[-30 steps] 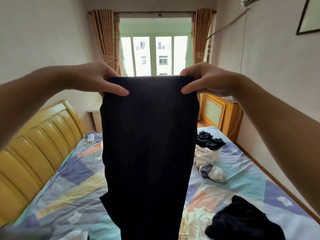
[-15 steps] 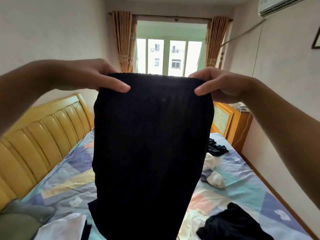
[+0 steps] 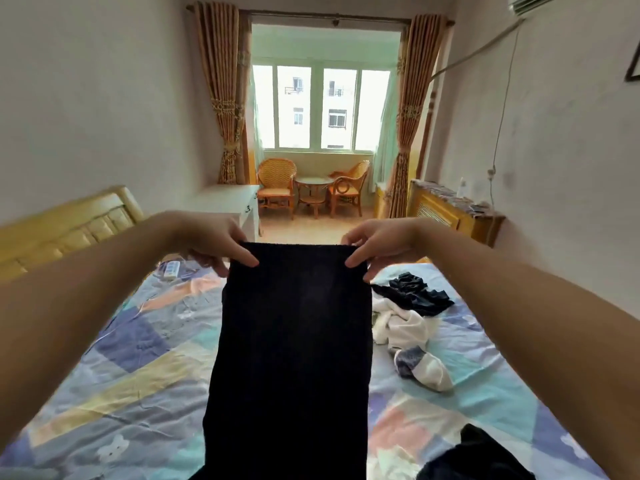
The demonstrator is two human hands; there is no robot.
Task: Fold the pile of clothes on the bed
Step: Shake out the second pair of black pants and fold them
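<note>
Pinching the top corners of the black garment (image 3: 294, 358), left hand (image 3: 211, 242) and right hand (image 3: 377, 245) level at twelve o'clock, long axis hanging toward six above the bed (image 3: 114, 368).

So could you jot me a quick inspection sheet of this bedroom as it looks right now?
Surface: bed with patchwork sheet.
Job's things: black knit garment held up by its top corners; unfolded dark clothes, white garment, sock.
Clutter: remote control near the headboard.
Hands: left hand and right hand each pinch a corner.
Cables: cord on right wall.
Surroundings: window, curtains, wicker chairs.
</note>
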